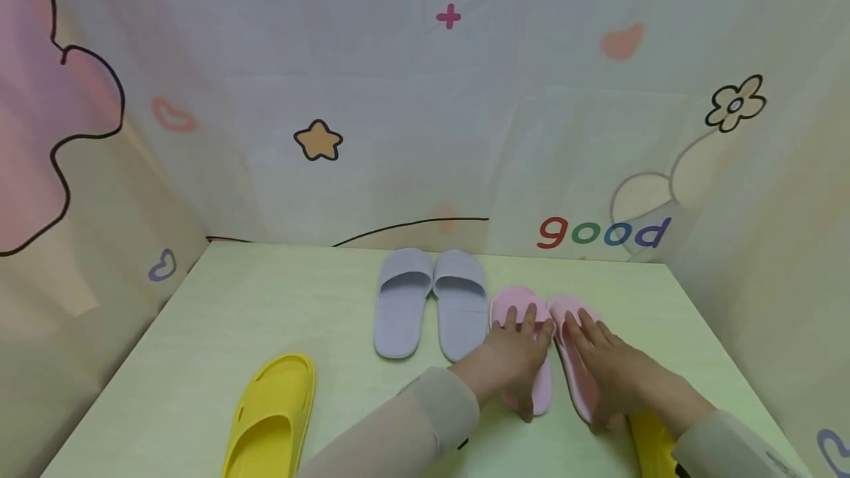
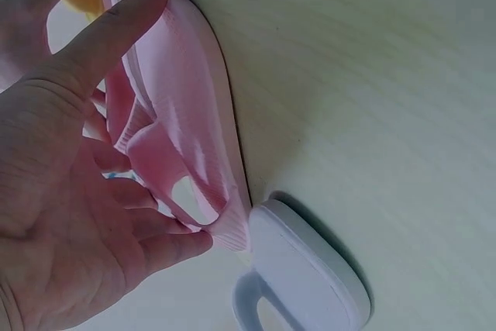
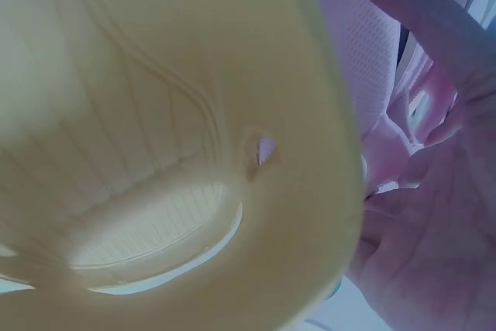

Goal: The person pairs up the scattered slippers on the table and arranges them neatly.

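Observation:
Two pink slippers lie side by side, toes toward the back. My left hand (image 1: 518, 356) lies over the left pink slipper (image 1: 543, 389), fingers spread across its strap and thumb near the heel. In the left wrist view the left hand's thumb (image 2: 116, 32) stretches along to the heel end, with the fingertips at the strap. My right hand (image 1: 614, 364) reaches over the right pink slipper (image 1: 576, 378), fingers extended on the strap and thumb by the heel. A yellow slipper (image 3: 302, 114) close to the right wrist camera covers much of that view.
Two grey-lavender slippers (image 1: 398, 327) stand just left of the pink pair on the pale table (image 1: 332, 293). One yellow slipper (image 1: 268, 411) lies at front left; the other is partly under the right forearm. A printed curtain (image 1: 398, 94) hangs behind and at both sides.

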The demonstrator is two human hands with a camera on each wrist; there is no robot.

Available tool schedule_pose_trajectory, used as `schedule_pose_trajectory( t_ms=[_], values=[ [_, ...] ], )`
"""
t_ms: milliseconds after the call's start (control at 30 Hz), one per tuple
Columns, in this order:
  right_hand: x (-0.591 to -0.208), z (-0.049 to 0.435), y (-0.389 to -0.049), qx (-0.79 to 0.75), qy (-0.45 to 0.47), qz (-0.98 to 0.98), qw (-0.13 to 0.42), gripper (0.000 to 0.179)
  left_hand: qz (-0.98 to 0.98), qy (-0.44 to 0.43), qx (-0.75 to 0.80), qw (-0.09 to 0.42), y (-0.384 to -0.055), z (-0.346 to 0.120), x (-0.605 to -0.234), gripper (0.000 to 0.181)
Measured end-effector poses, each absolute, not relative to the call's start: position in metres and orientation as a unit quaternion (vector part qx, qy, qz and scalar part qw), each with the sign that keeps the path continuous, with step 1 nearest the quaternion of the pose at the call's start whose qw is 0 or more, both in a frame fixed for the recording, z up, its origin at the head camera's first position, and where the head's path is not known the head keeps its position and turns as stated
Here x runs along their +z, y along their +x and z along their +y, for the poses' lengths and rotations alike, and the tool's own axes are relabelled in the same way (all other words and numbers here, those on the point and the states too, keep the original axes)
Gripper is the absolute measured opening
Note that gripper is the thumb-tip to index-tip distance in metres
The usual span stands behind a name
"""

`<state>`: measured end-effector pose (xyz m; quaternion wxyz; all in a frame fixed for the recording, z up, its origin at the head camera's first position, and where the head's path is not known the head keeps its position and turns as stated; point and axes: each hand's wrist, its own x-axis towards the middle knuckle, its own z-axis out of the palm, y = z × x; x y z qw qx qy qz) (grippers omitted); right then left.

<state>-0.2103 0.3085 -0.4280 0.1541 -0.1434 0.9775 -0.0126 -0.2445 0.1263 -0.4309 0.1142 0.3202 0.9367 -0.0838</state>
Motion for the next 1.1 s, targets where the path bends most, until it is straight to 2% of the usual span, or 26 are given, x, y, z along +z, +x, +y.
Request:
schedule_pose_trajectory(
  t_ms=[633,1100],
  values=[
    [-0.427,0.305,-0.245,-0.014,-0.112,0.978,0.175,0.147,0.942,0.312,-0.066,0.104,-0.262,0.128,-0.426,0.136],
    [-0.427,0.307,-0.266,-0.016,-0.105,0.978,0.179,0.145,0.946,0.304,-0.052,0.1,-0.274,0.131,-0.426,0.135]
  ],
)
